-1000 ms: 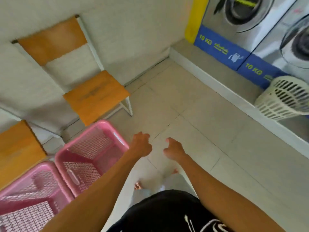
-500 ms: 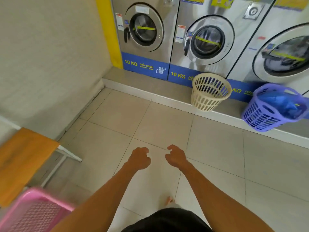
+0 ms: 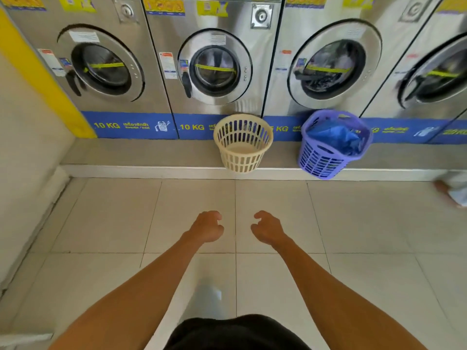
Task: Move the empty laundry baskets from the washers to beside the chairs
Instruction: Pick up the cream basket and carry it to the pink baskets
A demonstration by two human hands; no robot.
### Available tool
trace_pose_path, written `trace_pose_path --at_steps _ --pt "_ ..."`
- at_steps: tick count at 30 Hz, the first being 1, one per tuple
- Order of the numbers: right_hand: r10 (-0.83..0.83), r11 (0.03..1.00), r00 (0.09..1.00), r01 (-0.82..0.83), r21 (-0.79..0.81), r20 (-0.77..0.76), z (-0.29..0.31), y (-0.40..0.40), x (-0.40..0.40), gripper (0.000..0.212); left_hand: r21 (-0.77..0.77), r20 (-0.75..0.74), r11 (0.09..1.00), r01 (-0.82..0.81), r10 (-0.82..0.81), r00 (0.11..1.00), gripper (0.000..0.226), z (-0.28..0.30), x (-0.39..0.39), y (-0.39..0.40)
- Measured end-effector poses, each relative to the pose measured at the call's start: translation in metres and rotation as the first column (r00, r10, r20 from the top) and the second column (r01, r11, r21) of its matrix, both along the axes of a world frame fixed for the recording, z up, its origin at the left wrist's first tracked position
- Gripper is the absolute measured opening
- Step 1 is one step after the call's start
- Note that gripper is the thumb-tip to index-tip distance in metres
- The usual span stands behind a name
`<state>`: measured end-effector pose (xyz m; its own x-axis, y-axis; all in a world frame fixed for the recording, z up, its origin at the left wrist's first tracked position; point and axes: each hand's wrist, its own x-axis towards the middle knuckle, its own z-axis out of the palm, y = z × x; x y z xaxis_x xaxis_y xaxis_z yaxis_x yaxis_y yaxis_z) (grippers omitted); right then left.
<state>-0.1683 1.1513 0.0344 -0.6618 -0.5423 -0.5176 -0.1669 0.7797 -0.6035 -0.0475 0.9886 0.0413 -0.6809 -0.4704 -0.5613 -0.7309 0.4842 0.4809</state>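
Observation:
A cream round laundry basket (image 3: 242, 144) stands empty on the raised grey ledge (image 3: 141, 152) in front of the washers (image 3: 214, 69). To its right a purple basket (image 3: 328, 147) holds blue cloth. My left hand (image 3: 206, 227) and my right hand (image 3: 267, 228) hang side by side over the tiled floor, well short of the ledge. Both hold nothing, with fingers loosely curled. The chairs and pink baskets are out of view.
A row of steel front-loading washers fills the back, above a blue band. A white step edge (image 3: 151, 171) borders the ledge. A wall (image 3: 22, 157) runs along the left. Another person's foot (image 3: 449, 192) shows at the right edge.
My view has swung right from the chairs and pink baskets toward the washers and come closer to them. Both hands stayed empty in front of me.

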Motion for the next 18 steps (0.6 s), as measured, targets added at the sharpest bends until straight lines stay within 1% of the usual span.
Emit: trace_pose_path --at_steps 3,8,13,18 --pt "-0.004 1.000 1.000 0.004 0.019 -0.005 -0.005 -0.010 -0.043 0.047 0.010 -0.011 1.000 0.023 -0.023 1.000 0.049 -0.009 -0.045 -0.019" --pt "-0.020 0.999 1.000 0.020 0.041 -0.010 -0.020 -0.050 -0.114 0.043 0.031 -0.072 0.998 -0.045 0.048 0.996 0.043 -0.025 -0.118 -0.064" --pt "-0.056 0.995 0.997 0.051 0.083 0.058 -0.023 -0.099 -0.184 0.043 0.032 -0.050 0.998 -0.059 0.060 0.997 0.040 -0.035 -0.191 -0.133" --pt "-0.087 0.993 0.994 0.082 0.086 0.061 -0.020 -0.145 -0.255 0.043 0.063 -0.056 0.992 -0.109 0.113 0.992 0.041 -0.034 -0.262 -0.190"
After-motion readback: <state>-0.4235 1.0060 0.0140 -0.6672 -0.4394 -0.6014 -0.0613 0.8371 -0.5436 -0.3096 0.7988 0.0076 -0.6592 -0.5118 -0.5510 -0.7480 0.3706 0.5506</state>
